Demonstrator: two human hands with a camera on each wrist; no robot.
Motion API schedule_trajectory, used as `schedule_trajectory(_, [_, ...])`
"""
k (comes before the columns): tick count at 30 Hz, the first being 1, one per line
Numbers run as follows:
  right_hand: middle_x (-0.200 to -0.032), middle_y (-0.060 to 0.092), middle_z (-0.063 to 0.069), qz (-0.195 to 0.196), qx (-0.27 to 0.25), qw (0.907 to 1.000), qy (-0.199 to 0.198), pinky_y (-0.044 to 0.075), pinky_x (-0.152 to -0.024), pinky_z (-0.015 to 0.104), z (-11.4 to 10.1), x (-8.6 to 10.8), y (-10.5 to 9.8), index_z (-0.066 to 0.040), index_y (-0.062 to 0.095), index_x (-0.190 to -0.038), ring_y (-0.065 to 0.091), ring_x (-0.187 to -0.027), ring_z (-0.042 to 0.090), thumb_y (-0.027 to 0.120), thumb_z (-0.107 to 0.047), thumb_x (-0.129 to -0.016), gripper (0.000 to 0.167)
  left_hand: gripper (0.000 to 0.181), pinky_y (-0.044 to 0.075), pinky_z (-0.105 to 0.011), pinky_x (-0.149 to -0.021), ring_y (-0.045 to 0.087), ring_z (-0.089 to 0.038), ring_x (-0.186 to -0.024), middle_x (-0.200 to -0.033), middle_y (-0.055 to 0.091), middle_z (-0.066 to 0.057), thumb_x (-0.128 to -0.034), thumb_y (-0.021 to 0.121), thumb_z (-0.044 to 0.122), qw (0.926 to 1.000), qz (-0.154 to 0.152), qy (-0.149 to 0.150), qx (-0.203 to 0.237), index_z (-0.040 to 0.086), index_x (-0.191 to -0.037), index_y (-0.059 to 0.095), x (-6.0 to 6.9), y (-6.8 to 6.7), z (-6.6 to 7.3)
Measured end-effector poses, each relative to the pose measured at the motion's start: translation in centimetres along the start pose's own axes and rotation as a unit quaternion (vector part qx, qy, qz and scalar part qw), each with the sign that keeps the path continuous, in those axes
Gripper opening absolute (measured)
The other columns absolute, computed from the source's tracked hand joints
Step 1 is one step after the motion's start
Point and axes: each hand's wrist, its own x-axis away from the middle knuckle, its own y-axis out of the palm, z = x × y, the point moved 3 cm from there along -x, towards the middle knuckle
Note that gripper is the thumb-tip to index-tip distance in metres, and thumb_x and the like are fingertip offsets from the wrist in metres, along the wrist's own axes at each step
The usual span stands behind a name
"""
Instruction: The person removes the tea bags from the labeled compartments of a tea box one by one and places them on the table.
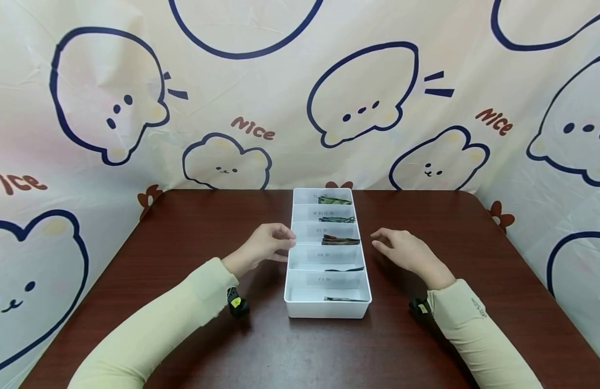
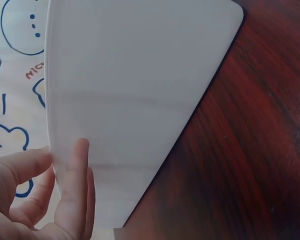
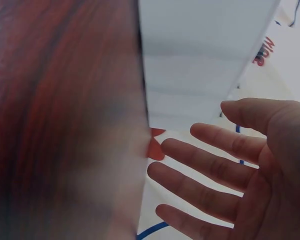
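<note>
A long white box (image 1: 326, 309) with five labelled compartments stands on the table, a few thin packets in each: green packets (image 1: 335, 200) at the far end, then patterned green ones (image 1: 337, 220), brown-red ones (image 1: 341, 240), and thin dark ones in the two nearest. My left hand (image 1: 266, 246) is at the box's left side; in the left wrist view its fingers (image 2: 79, 175) lie along the white wall (image 2: 130, 90), thumb at the rim. My right hand (image 1: 408, 250) hovers off the box's right side, fingers apart and holding nothing; the right wrist view shows them (image 3: 210, 170) spread.
The dark brown table (image 1: 207, 216) reaches back to a pale curtain (image 1: 290, 108) printed with blue cartoon outlines, which also hangs at both sides. Each wrist carries a dark strapped device, the left one (image 1: 238, 303) and the right one (image 1: 419, 308).
</note>
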Motion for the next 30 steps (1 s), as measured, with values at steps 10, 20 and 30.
schedule_trajectory(10, [-0.116, 0.067, 0.005, 0.029, -0.100, 0.9945, -0.010, 0.055, -0.082, 0.042, -0.6, 1.9, -2.9, -0.019, 0.059, -0.128, 0.062, -0.099, 0.022, 0.051, -0.040, -0.100, 0.036, 0.018, 0.061, -0.040, -0.071, 0.065, -0.025, -0.091, -0.109, 0.059, -0.016, -0.0871, 0.070, 0.006, 0.9999, -0.003, 0.000, -0.012, 0.002, -0.103, 0.063, -0.4, -0.1, -0.2])
schedule_trajectory(20, [-0.113, 0.068, 0.004, 0.018, -0.280, 0.9543, -0.103, 0.054, -0.090, 0.025, -3.8, 4.8, -4.2, -0.016, 0.061, -0.123, 0.065, -0.103, 0.016, 0.053, -0.024, -0.101, 0.025, 0.020, 0.061, -0.041, -0.073, 0.066, -0.025, -0.090, -0.109, 0.058, -0.016, -0.0858, 0.072, 0.006, 1.0000, -0.004, -0.007, -0.001, 0.002, -0.103, 0.063, -0.7, -0.3, -0.6])
schedule_trajectory(30, [-0.103, 0.064, 0.007, -0.044, -0.328, 0.9353, -0.125, 0.055, -0.074, 0.025, -6.1, 6.9, -1.4, -0.011, 0.064, -0.117, 0.060, -0.090, 0.016, 0.062, -0.019, -0.095, 0.023, 0.020, 0.060, -0.044, -0.076, 0.065, -0.025, -0.089, -0.107, 0.058, -0.016, -0.0857, 0.072, 0.005, 0.9999, -0.007, -0.006, 0.003, 0.001, -0.103, 0.063, -0.5, -0.3, -0.4])
